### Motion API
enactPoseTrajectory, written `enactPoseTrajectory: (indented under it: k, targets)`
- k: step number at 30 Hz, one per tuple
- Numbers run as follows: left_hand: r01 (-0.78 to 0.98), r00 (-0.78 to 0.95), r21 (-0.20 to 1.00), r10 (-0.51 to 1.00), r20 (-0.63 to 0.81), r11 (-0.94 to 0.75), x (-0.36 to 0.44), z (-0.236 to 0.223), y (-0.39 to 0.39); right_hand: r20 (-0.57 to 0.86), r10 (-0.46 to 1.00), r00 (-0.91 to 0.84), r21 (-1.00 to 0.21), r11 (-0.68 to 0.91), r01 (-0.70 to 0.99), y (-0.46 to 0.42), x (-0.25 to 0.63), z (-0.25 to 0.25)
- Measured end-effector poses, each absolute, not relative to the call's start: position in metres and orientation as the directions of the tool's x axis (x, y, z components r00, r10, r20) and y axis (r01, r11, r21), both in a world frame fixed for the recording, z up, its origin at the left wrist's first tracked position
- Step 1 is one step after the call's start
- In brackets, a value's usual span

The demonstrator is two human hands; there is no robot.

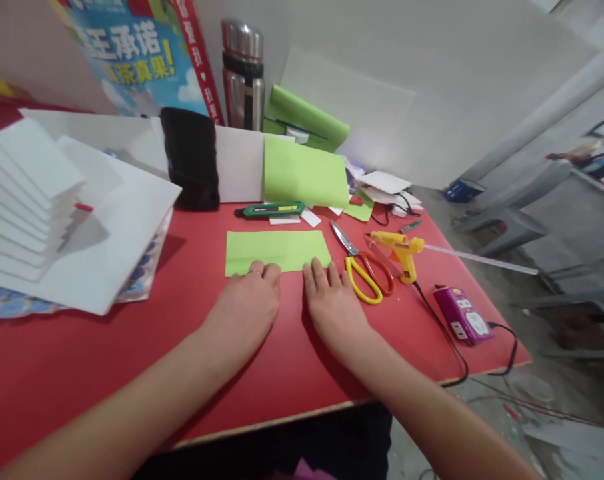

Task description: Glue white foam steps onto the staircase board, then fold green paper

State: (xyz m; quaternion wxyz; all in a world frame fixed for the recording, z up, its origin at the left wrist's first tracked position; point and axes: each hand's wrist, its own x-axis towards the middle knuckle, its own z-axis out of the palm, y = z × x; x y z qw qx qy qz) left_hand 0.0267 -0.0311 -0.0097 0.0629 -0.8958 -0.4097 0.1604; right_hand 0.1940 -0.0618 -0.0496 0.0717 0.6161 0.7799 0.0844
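Note:
A narrow strip of light green paper (277, 250) lies flat on the red tabletop in front of me, with a faint crease across it. My left hand (249, 300) is closed at the near left edge of the strip, its fingers bent and pressed on the paper; a ring shows on one finger. On the strip's near right edge rest the fingertips of my right hand (335, 300), flat and slightly spread. Just right of that hand lie scissors (365, 267) with one yellow and one red handle.
Beyond the strip are a green utility knife (272, 210), larger green sheets (305, 173), a black case-like object (192, 160) and a steel flask (243, 73). White sheets (97, 240) are stacked left. A yellow glue gun (402, 250) and purple power block (463, 315) sit right, with cords.

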Motion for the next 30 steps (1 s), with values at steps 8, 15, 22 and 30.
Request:
enactPoseTrajectory:
  k: [8,15,22,30]
  targets:
    - [0.667,0.642,-0.311,0.734,-0.222,-0.677,0.001,-0.013,-0.026,-0.011,0.965,-0.264,0.276,0.256,0.926,-0.060,0.195,-0.042]
    - [0.721,0.637,-0.206,0.750,-0.178,-0.662,0.005,-0.005,-0.014,-0.056,0.886,-0.459,0.257,0.457,0.851,-0.037,0.208,-0.030]
    - [0.710,0.645,-0.202,0.738,-0.197,-0.674,0.014,-0.003,-0.009,-0.080,0.871,-0.485,0.258,0.489,0.834,-0.030,0.216,-0.022]
    - [0.741,0.617,-0.216,0.771,-0.155,-0.636,0.015,-0.004,-0.010,-0.149,0.863,-0.483,0.230,0.505,0.832,-0.021,0.209,-0.007]
